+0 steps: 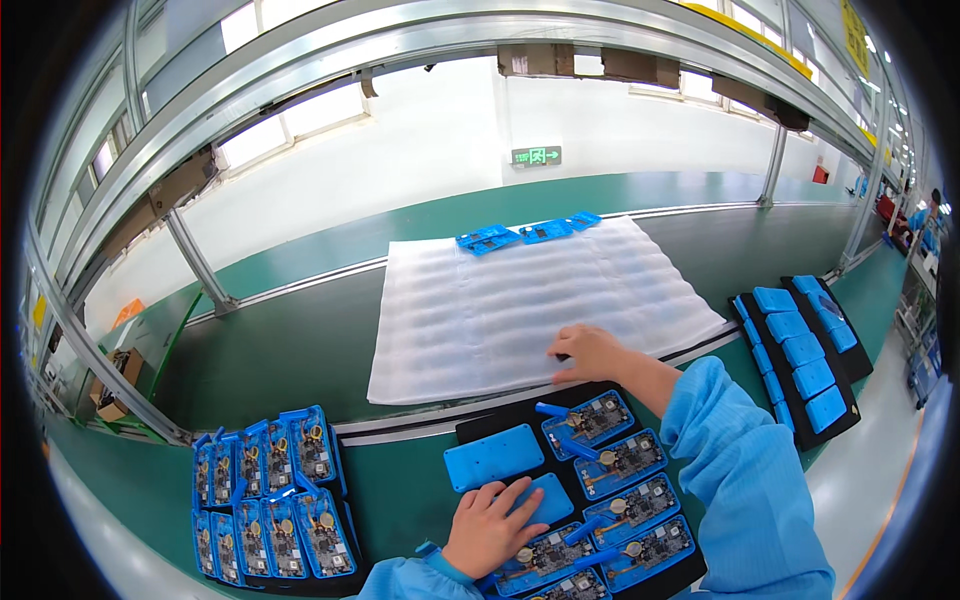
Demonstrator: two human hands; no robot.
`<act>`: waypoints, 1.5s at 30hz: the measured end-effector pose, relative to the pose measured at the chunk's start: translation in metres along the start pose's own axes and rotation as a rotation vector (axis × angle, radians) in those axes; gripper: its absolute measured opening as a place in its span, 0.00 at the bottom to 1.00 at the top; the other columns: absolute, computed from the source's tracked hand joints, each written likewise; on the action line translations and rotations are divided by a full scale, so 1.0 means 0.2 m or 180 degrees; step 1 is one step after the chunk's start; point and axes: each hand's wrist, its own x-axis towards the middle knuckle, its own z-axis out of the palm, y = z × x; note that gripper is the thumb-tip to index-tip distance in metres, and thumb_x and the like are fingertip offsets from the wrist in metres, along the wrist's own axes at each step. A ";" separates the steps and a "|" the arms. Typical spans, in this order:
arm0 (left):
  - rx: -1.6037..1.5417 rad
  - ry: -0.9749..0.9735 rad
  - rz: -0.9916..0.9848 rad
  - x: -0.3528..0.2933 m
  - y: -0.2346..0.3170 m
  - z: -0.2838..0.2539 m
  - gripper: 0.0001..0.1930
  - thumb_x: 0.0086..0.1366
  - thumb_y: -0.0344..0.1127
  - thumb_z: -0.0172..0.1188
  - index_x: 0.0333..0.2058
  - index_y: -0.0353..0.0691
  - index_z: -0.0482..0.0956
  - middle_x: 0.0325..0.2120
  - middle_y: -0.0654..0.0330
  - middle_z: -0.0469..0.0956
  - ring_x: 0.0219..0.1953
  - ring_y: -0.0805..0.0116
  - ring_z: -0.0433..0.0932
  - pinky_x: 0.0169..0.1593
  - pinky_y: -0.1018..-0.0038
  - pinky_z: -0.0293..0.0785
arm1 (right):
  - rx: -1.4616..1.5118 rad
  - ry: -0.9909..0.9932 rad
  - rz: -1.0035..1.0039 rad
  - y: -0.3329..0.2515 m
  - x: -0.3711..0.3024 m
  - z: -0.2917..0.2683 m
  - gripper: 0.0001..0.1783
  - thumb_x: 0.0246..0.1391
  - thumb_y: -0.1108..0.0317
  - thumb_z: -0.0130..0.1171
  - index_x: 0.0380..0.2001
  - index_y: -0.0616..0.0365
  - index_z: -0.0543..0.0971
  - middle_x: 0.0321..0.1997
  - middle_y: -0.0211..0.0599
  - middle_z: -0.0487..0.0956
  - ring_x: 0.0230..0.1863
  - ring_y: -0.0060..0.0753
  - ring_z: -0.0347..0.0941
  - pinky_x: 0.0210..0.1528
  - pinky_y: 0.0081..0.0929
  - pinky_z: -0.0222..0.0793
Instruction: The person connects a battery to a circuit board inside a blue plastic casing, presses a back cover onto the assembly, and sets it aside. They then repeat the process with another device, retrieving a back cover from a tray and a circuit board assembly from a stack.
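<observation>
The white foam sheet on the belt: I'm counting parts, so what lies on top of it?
On the white foam sheet, blue cases lie in a row at its far edge, and the right hand rests on its near edge. Anything under the sheet is hidden.

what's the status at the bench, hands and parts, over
Left hand flat on a blue cover on the black tray. Right hand resting on the white foam sheet, holding nothing. Open blue housings lie beside the cover.
</observation>
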 end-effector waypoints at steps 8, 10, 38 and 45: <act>-0.0096 0.0096 0.0014 -0.01 -0.02 0.01 0.21 0.55 0.50 0.62 0.47 0.52 0.77 0.49 0.64 0.73 0.44 0.62 0.70 0.44 0.67 0.67 | -0.0664 0.0629 -0.0453 -0.12 0.01 -0.07 0.19 0.42 0.71 0.63 0.41 0.54 0.75 0.33 0.36 0.77 0.40 0.39 0.75 0.37 0.36 0.73; -0.0120 0.0104 0.0024 -0.01 -0.02 0.02 0.21 0.56 0.51 0.61 0.47 0.52 0.77 0.49 0.65 0.73 0.44 0.63 0.69 0.44 0.67 0.66 | -0.1012 0.1137 -0.0568 -0.17 -0.01 -0.14 0.20 0.42 0.72 0.60 0.42 0.58 0.73 0.33 0.35 0.76 0.38 0.37 0.75 0.34 0.32 0.74; -0.0406 -0.0099 -0.0156 -0.01 0.01 -0.02 0.26 0.51 0.43 0.63 0.50 0.45 0.75 0.52 0.59 0.70 0.48 0.56 0.68 0.47 0.61 0.65 | -0.0248 0.1566 0.2402 0.64 0.55 -0.02 0.27 0.56 0.45 0.49 0.41 0.59 0.77 0.45 0.52 0.76 0.44 0.56 0.74 0.43 0.48 0.71; -0.0578 -0.0337 -0.0323 0.03 0.01 -0.08 0.27 0.47 0.43 0.64 0.49 0.45 0.75 0.53 0.58 0.70 0.47 0.57 0.68 0.47 0.62 0.65 | 0.0269 0.1377 0.3830 0.69 0.70 0.00 0.34 0.47 0.42 0.58 0.47 0.62 0.74 0.55 0.52 0.69 0.54 0.55 0.69 0.52 0.44 0.68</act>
